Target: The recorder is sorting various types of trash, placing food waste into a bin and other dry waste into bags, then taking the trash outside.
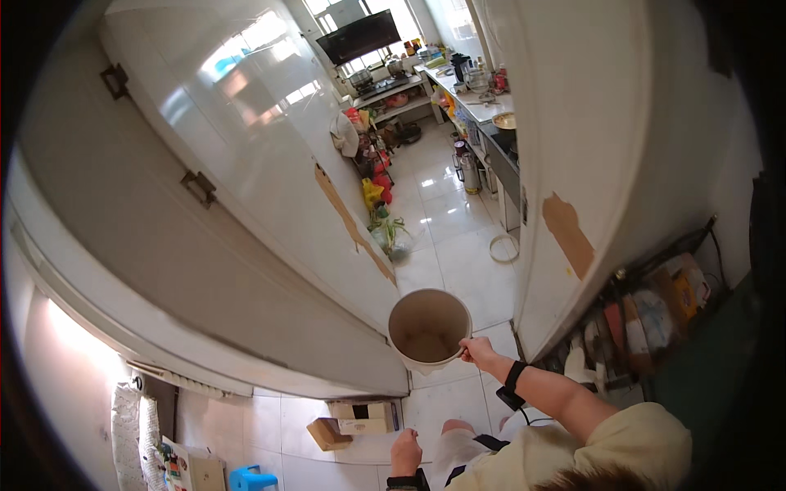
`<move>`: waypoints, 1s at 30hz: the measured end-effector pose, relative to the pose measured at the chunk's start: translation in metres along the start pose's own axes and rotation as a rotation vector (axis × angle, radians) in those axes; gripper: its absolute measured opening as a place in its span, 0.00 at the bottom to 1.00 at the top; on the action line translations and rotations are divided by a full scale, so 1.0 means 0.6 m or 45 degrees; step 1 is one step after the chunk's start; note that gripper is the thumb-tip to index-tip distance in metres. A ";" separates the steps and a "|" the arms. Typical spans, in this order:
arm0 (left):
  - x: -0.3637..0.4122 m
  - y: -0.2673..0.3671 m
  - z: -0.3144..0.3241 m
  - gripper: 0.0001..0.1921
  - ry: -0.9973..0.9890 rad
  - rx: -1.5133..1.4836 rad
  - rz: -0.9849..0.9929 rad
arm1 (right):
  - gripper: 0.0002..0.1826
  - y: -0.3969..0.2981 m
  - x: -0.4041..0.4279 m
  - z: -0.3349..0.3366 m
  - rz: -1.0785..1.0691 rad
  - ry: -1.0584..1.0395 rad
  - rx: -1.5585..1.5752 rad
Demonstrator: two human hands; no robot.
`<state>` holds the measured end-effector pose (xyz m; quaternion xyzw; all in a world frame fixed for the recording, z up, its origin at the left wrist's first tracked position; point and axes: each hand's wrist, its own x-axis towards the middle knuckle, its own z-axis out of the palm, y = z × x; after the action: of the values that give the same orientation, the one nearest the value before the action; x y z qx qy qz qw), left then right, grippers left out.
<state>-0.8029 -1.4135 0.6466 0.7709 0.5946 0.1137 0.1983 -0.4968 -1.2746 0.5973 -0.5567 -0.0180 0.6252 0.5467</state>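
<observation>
My right hand (479,353) grips the rim of a beige plastic bin (428,326) at its right side. The bin hangs in front of me at the doorway, with its mouth towards me. No contents can be made out in its shadowed inside. Lower down, beside my legs, my left hand (406,453) is curled into a loose fist with nothing visible in it. Farther on, a thin pale ring (504,248) lies on the tiled floor (457,264) by the right door jamb.
A white door (258,159) with peeled patches stands at the left. Bagged vegetables (390,236) lie along the kitchen's left wall. Thermos flasks (469,173) stand below the right counter (454,86). Behind the door are cardboard boxes (362,418) and a blue stool (252,479); a cluttered rack (645,313) is at right.
</observation>
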 end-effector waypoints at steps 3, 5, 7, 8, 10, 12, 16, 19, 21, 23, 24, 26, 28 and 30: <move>0.141 -0.027 -0.022 0.07 -0.007 -0.104 0.073 | 0.07 -0.052 0.097 0.045 -0.016 0.059 0.024; 0.247 -0.046 -0.027 0.05 -0.011 -0.030 0.182 | 0.07 -0.086 0.164 0.056 -0.037 0.118 0.011; 0.369 -0.055 -0.038 0.04 -0.062 -0.017 0.265 | 0.07 -0.131 0.222 0.062 -0.087 0.163 0.033; 0.424 -0.056 -0.045 0.05 -0.108 -0.023 0.289 | 0.07 -0.151 0.242 0.060 -0.083 0.210 0.026; 0.523 -0.050 -0.059 0.04 -0.072 -0.023 0.358 | 0.08 -0.186 0.276 0.060 -0.116 0.257 0.033; 0.623 -0.034 -0.077 0.06 -0.043 -0.242 0.426 | 0.08 -0.235 0.317 0.066 -0.186 0.440 0.037; 0.800 0.009 -0.077 0.18 -0.097 -0.293 0.618 | 0.08 -0.310 0.403 0.052 -0.221 0.545 0.150; 0.918 0.044 -0.051 0.24 -0.214 -0.306 0.679 | 0.10 -0.360 0.479 0.032 -0.226 0.675 0.192; 0.987 0.060 -0.023 0.25 -0.264 -0.339 0.702 | 0.10 -0.394 0.537 0.014 -0.222 0.673 0.217; 1.059 0.070 0.006 0.25 -0.281 -0.313 0.704 | 0.11 -0.437 0.608 -0.001 -0.185 0.686 0.203; 1.100 0.075 0.019 0.25 -0.257 -0.314 0.744 | 0.11 -0.466 0.658 -0.004 -0.210 0.651 0.202; 1.184 0.078 0.038 0.25 -0.255 -0.265 0.718 | 0.09 -0.524 0.767 -0.007 -0.273 0.599 0.115; 1.277 0.095 0.052 0.25 -0.252 -0.304 0.591 | 0.08 -0.575 0.864 -0.017 -0.311 0.588 0.047; 1.342 0.098 0.049 0.26 -0.391 -0.182 0.571 | 0.07 -0.566 0.916 -0.029 -0.212 0.659 0.059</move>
<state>-0.5245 -0.6564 0.5977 0.8755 0.3625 0.0782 0.3097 -0.1397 -0.7618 0.4333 -0.6819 0.0911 0.4152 0.5952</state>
